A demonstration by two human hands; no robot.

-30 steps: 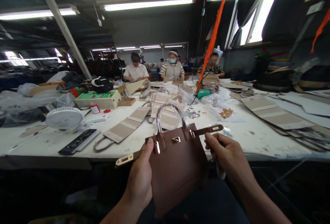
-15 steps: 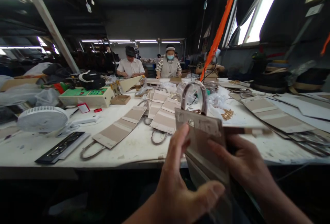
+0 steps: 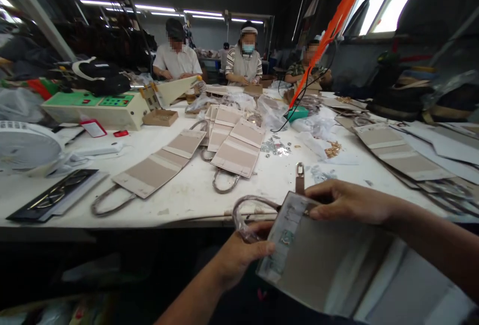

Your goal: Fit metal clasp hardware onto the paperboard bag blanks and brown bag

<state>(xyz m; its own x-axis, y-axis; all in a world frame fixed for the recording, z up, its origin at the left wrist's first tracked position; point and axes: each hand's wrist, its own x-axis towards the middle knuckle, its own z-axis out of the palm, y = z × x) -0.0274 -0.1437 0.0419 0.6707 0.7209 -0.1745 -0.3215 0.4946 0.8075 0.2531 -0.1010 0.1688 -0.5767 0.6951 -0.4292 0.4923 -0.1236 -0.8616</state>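
In front of me, over the table's near edge, hangs a grey-beige bag panel (image 3: 318, 260) with a plastic-wrapped loop handle (image 3: 251, 201) at its end. My left hand (image 3: 241, 255) is closed on the panel's left edge near the handle's base, thumb on the inner face. Closed at the upper corner, my right hand (image 3: 339, 203) pinches the panel between thumb and fingers. A brown strap (image 3: 300, 180) with a metal fitting at its tip sticks up beside the right fingers; whether they grip it too I cannot tell. A metal piece (image 3: 287, 238) shows on the panel's end strip.
Similar panels with handles (image 3: 160, 163) lie at the middle-left and right (image 3: 400, 153). Small silver parts (image 3: 277, 146) and gold parts (image 3: 332, 149) are scattered on the white table (image 3: 179, 205). A fan (image 3: 28, 145) and green machine (image 3: 97, 105) stand left. Several co-workers sit opposite.
The panel has tipped from upright to a sideways slant, lower and further right, inner face up. My left hand has closed on its edge from an open pose. The view has tilted down.
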